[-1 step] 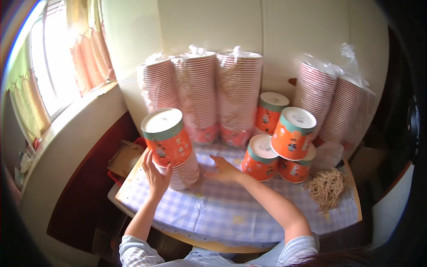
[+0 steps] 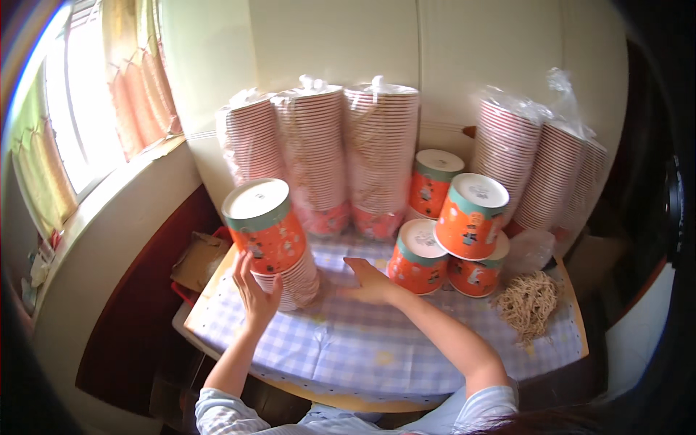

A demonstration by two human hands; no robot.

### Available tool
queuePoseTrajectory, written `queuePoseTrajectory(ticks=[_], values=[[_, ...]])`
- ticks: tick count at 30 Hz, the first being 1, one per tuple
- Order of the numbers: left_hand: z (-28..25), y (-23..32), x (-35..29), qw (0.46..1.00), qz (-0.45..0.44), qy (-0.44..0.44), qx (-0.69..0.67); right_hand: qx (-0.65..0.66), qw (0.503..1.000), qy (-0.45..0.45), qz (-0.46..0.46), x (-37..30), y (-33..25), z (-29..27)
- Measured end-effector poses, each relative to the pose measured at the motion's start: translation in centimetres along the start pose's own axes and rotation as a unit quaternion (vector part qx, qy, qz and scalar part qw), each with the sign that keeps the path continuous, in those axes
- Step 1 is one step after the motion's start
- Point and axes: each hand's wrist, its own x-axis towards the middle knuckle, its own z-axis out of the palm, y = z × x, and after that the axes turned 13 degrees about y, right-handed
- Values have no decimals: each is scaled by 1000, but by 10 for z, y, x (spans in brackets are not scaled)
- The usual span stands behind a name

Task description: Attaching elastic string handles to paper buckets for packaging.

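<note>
On the left of the table stands a stack of nested paper tubs [image 2: 270,235], orange and green, turned bottom up, with several pale rims showing at its foot. My left hand [image 2: 256,296] is at the near side of this stack, its fingers and thumb spread around the lower part without closing on it. Whether the fingertips touch it I cannot tell. To the right of the stack, my right hand [image 2: 371,283] hovers low above the cloth, empty, with thumb and forefinger apart. Beyond it sit more upturned tubs [image 2: 418,261], one tub [image 2: 471,226] resting on two others.
Tall plastic-wrapped stacks of tubs [image 2: 380,156] line the back wall, with more wrapped stacks [image 2: 509,148] at the right. A tangled bundle of tan strings [image 2: 529,304] lies on the checked tablecloth [image 2: 348,355] near the right edge. A cardboard box [image 2: 201,259] stands beyond the left edge.
The whole scene has shifted slightly left in the picture. My left hand has slid a little down and right against the stack. My right hand has hardly moved.
</note>
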Motion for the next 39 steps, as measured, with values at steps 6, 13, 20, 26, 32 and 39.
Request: queuePoseTrajectory(ticks=[6, 13, 20, 26, 32, 39], values=[[50, 60, -60, 972, -2, -152, -181, -287, 884, 340, -145, -35, 2, -100], [106, 94, -101, 942, -56, -216, -250, -446, 766, 461, -50, -64, 26, -186], [110, 93, -115, 921, -87, -260, -276, -376, 789, 482, -59, -73, 41, -205], [104, 83, -115, 913, -125, -264, -285, -217, 847, 482, -63, -73, 22, -212], [95, 87, -108, 850, -245, -313, -345, 259, 866, 427, 10, -84, -10, -216], [99, 77, -116, 553, -375, -356, -653, 445, 851, 194, 201, -66, 28, -192]])
